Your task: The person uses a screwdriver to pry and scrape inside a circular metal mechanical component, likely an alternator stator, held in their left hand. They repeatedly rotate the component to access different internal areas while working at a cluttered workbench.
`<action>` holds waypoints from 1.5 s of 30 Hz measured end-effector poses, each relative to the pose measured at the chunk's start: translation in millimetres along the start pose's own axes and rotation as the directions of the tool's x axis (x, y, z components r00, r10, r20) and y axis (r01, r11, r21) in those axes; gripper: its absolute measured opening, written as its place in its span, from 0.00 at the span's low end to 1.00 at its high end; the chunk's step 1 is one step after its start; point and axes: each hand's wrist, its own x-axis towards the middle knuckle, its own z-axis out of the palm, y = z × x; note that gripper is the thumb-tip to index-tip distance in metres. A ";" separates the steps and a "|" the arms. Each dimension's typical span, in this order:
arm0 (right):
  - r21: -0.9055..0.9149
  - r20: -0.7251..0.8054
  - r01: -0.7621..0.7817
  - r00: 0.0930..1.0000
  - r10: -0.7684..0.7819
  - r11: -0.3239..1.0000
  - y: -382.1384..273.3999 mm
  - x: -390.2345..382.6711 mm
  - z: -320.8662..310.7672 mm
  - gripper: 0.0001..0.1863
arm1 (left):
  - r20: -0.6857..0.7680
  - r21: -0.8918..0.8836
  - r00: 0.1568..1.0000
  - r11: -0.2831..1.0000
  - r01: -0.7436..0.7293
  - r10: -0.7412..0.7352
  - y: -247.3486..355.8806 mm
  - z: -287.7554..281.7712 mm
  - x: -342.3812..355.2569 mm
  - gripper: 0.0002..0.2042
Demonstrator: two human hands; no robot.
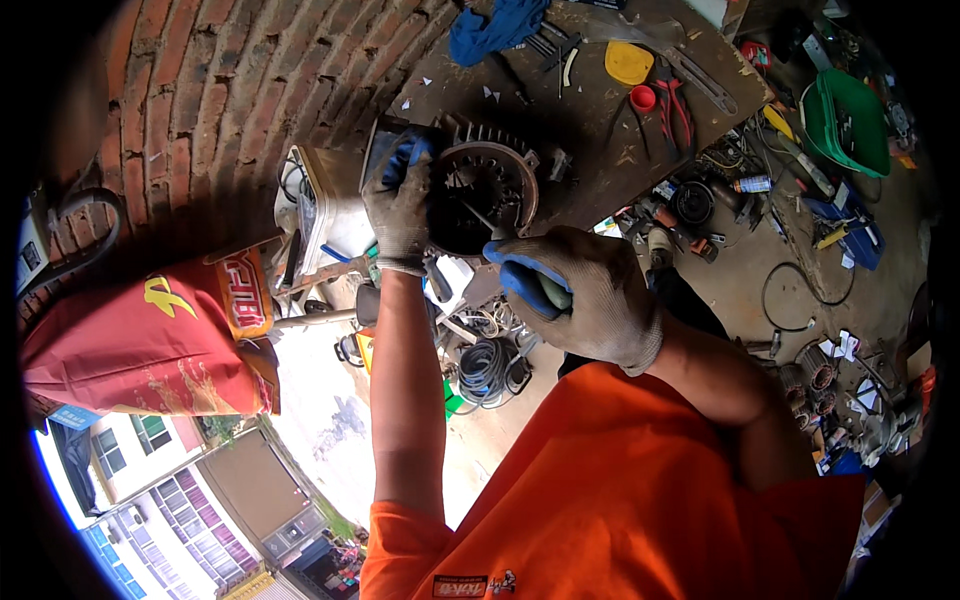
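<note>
A dark, finned motor housing [515, 168] sits on the wooden workbench [600, 120], its round open end facing up, with dark winding slots inside. My left hand [398, 200], in a grey glove with blue fingertips, grips the housing's left rim with bent fingers; whether it holds anything smaller is hidden. My right hand [590, 295], gloved too, is closed around the green handle of a screwdriver [556, 293] at the housing's lower right. The screwdriver's thin shaft points up and left into the housing's opening; I cannot tell whether its tip touches anything.
Pliers [676, 118], a yellow tape measure [628, 62], a red cup [643, 98] and a blue cloth [488, 30] lie on the bench. A green bucket [843, 125], tools, cables and a coiled hose [485, 370] cover the floor. A brick wall [210, 110] and red sack [140, 350] stand left.
</note>
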 end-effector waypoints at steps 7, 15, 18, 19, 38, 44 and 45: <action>-0.046 0.009 0.071 0.997 -0.070 0.996 -17.8 -10.9 -19.0 0.22 | 0.025 0.060 1.000 0.998 -0.016 0.014 4.4 -4.2 1.4 0.12; 0.508 0.002 -0.279 0.946 0.323 0.815 25.9 -23.2 -25.0 0.18 | 0.026 0.045 0.999 0.999 -0.022 0.021 -13.9 -18.0 8.6 0.15; 0.620 0.064 -0.365 0.906 0.419 0.694 35.1 -27.7 -22.0 0.17 | 0.316 0.019 0.945 0.996 0.089 -0.090 -2.6 -39.0 6.5 0.31; 0.627 0.055 -0.357 0.907 0.418 0.692 37.9 -27.8 -21.8 0.17 | 0.383 0.152 0.923 0.988 -0.028 -0.033 4.2 -42.1 6.5 0.36; 0.645 0.045 -0.338 0.912 0.407 0.685 39.8 -24.6 -9.0 0.18 | 0.251 0.756 0.890 0.497 -0.426 0.381 -1.2 -14.1 -20.5 0.52; 0.683 0.077 -0.350 0.907 0.413 0.641 41.4 -32.2 -13.2 0.18 | 0.264 0.755 0.877 0.480 -0.447 0.402 -1.9 -13.7 -22.5 0.52; 0.686 0.073 -0.340 0.912 0.404 0.643 41.5 -32.7 -13.2 0.18 | 0.265 0.759 0.878 0.476 -0.445 0.399 -2.1 -13.8 -22.0 0.51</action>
